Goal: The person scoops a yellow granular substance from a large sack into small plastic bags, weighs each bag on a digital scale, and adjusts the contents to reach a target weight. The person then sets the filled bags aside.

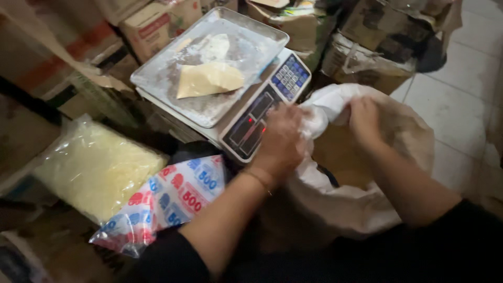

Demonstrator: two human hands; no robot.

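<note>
1. The landmark was the digital scale [246, 112], which stood in the middle of the view with its metal tray [157, 78] on top.
2. On the tray lay a small clear bag of tan powder [208, 79], and behind it a patch of white powder [212, 47]. The tray surface was dusted with white.
3. The left hand [281, 140] was in front of the scale, at its right front corner, just beside the display with red digits [252, 126]. Its fingers were closed around a fold of the white inner liner [327, 107] of the sack.
4. The right hand [364, 119] was to the right of the scale, and it also pinched the same white liner at the mouth of the sack. Both hands were clenched on the liner and stayed near each other.
5. The big sack [408, 141] was at the right of the scale, on the floor, with its top open. Inside it tan powder [340, 157] was visible below the hands.
6. To the left of the scale and in front of it lay a clear bag of pale yellow material [94, 167].
7. Just in front of the scale, between that bag and the left forearm, lay a stack of printed plastic bags [167, 202] in red, blue and white.
8. Behind the scale stood cardboard boxes [157, 23], and to the right behind it more worn boxes [367, 57].
</note>
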